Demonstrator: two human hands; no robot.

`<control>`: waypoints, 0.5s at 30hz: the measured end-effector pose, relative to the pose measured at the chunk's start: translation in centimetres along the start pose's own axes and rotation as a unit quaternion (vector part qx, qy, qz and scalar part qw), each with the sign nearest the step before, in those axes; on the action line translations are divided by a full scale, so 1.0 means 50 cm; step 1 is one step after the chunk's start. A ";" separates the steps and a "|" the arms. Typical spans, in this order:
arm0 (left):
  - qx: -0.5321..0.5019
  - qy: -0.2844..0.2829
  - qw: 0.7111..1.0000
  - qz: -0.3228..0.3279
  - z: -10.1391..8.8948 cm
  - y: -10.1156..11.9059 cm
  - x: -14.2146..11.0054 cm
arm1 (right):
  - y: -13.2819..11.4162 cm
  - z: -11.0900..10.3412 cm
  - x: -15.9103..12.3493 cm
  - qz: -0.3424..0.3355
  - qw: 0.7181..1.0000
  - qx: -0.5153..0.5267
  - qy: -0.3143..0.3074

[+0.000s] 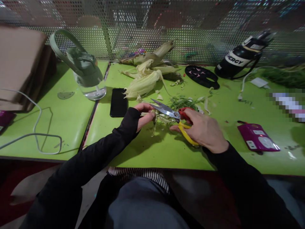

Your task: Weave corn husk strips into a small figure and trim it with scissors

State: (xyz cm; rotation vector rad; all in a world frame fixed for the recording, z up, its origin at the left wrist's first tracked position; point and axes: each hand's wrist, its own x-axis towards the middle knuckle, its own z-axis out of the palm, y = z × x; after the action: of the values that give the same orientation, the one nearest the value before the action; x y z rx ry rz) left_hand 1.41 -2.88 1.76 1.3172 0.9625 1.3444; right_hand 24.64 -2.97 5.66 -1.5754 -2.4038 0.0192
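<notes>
My right hand (206, 128) grips a pair of scissors (168, 111) with one red and one yellow handle, blades parted and pointing left. Pinched between the fingertips of my left hand (144, 117) is a pale, leafy plant piece (154, 122), close to the blades; its exact kind is hard to make out. Below and behind the scissors lie green shreds (183, 102) and pale cut scraps. Several corn husks (145, 83) lie in a heap beyond my hands, and a black phone (118, 102) rests left of them.
A green-lidded water bottle (89, 74) stands at the left, near brown paper bags (20, 63) and a white cable (39, 124). Toward the back right are a black palette-shaped object (202, 77) and a black bottle (240, 57). A purple socket box (257, 138) sits at right. Perforated metal (147, 28) closes the back.
</notes>
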 end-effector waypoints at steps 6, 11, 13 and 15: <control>-0.008 -0.007 1.000 -0.011 -0.003 -0.004 0.001 | -0.002 0.000 -0.007 0.015 0.999 0.038 0.029; -0.031 -0.033 0.999 -0.019 -0.010 -0.023 0.009 | -0.006 0.010 0.000 0.094 0.950 0.295 -0.043; -0.052 -0.034 0.998 -0.033 -0.008 -0.027 0.012 | -0.019 0.021 0.005 0.113 0.919 0.375 -0.040; -0.067 -0.031 0.996 -0.050 -0.003 -0.030 0.012 | -0.039 0.039 0.010 0.115 0.895 0.431 -0.014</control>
State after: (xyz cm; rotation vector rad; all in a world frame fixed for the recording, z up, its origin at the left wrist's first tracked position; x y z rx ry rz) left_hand 1.45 -1.95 0.44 1.1866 0.8705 1.2618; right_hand 22.23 -3.05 4.20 -1.3632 -1.7634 1.0045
